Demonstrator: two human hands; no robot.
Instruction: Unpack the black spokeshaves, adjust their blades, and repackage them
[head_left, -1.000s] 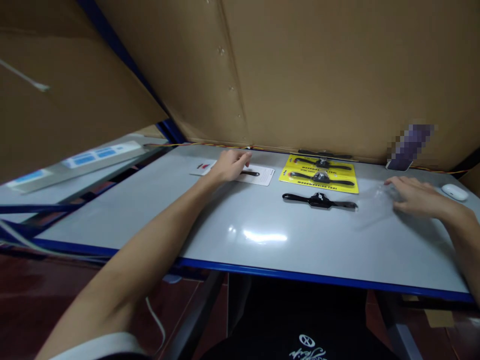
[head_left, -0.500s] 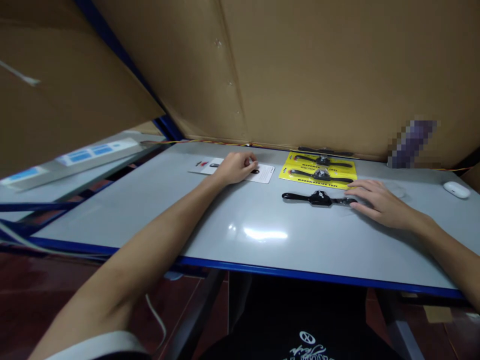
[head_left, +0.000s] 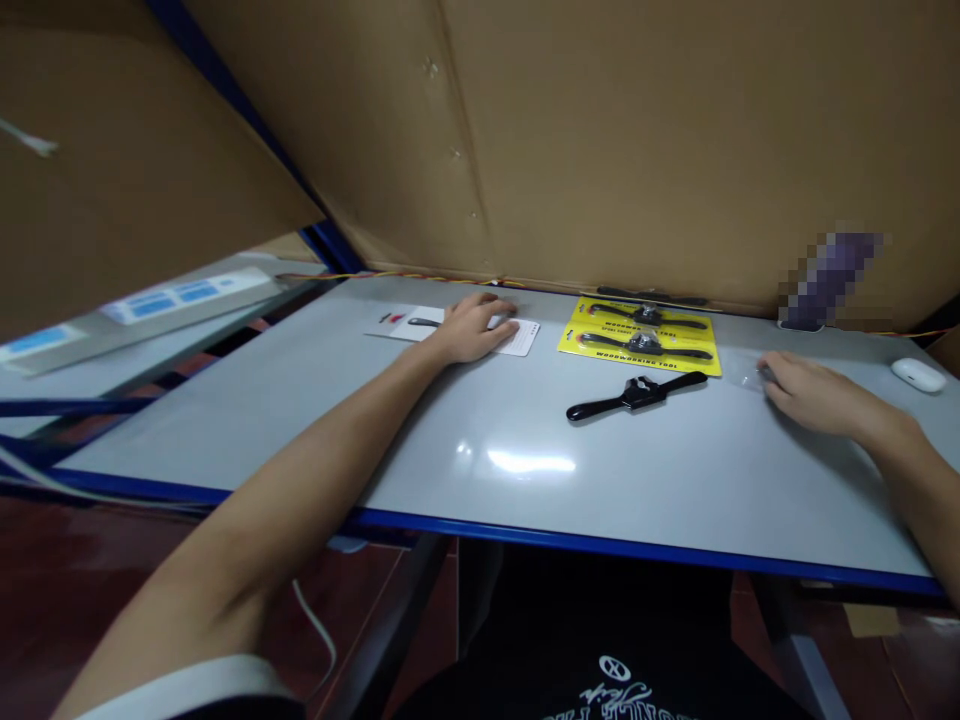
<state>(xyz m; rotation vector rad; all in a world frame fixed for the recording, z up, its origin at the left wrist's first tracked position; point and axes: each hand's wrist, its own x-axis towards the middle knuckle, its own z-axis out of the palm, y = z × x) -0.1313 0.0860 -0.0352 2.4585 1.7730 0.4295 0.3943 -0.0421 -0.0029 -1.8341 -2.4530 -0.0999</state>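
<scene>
My left hand (head_left: 477, 330) lies over a white backing card (head_left: 522, 340), fingers spread. A slim dark handle (head_left: 424, 322) shows on the card at the left of that hand; the rest of it is covered. To the right, a bare black spokeshave (head_left: 643, 394) lies at a slant on the table. My right hand (head_left: 814, 392) is beyond its right end, fingers closed on a piece of see-through plastic (head_left: 742, 378). Behind the spokeshave are two yellow cards (head_left: 600, 362) printed "woodworking tool", each with a black spokeshave on it.
A white earbud case (head_left: 919, 375) sits at the right of the grey table (head_left: 300, 400). A blurred-out purple object (head_left: 832, 280) stands by the brown back panel (head_left: 637, 130). Another dark, thin tool (head_left: 652, 297) lies along that panel. A power strip (head_left: 172, 303) rests on the left shelf.
My right hand has moved right, away from the black spokeshave, with the plastic. The spokeshave has turned, its right end now farther back. My left hand's fingers have opened out.
</scene>
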